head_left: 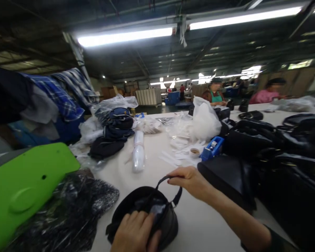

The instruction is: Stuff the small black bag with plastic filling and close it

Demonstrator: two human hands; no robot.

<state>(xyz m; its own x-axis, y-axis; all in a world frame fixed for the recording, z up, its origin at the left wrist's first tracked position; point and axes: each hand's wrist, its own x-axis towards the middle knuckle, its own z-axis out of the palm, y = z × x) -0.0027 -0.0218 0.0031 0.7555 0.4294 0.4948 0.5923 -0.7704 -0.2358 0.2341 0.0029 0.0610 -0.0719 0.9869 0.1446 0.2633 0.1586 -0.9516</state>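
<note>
We see a black handbag [147, 213] on the white worktop [199, 224], and more black bags [278, 157] piled at right. A bright green plastic piece [23, 185] lies at left, beside dark speckled fabric [76, 210]. Blue-and-white checked shirts [60, 94] hang behind. The tape dispenser [212, 147] is blue, and the plastic bag [204, 120] is white.

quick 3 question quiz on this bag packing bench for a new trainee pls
1. True or false: the right hand pinches the handle of the small black bag.
2. Where is the left hand? A) on the blue tape dispenser B) at the bag's open top C) on the green plastic panel
3. What lies heaped to the right on the table?

Key: 1 true; 2 B; 3 black bags.
</note>
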